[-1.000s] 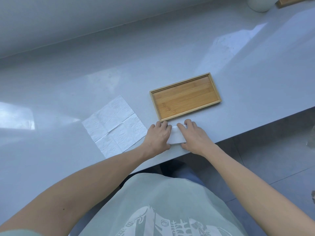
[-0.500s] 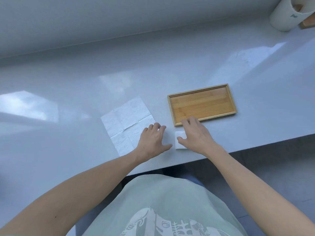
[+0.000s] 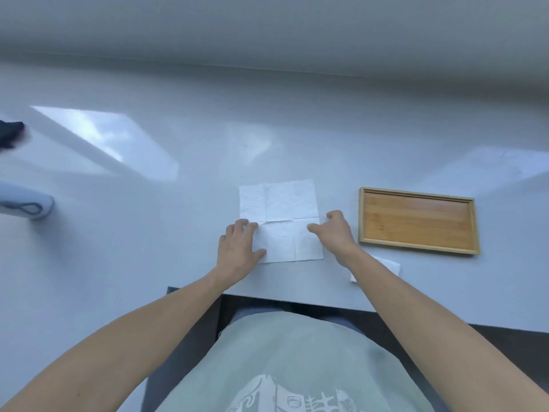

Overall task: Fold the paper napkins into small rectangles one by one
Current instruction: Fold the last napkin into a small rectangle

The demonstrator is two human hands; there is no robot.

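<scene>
Creased square napkin [image 3: 282, 221], left hand [image 3: 237, 248] flat, right hand [image 3: 335, 233] loosely curled

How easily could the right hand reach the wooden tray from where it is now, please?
Probably easily. The right hand rests at the right edge of the unfolded napkin, just left of the wooden tray, with only bare counter between them. The folded napkin lies nearer the person, out of the way.

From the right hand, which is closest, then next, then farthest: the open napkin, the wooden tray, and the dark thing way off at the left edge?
1. Open napkin: the right hand touches its right edge.
2. Wooden tray: just to the hand's right, apart from it.
3. Dark thing: far off at the left edge.
</scene>
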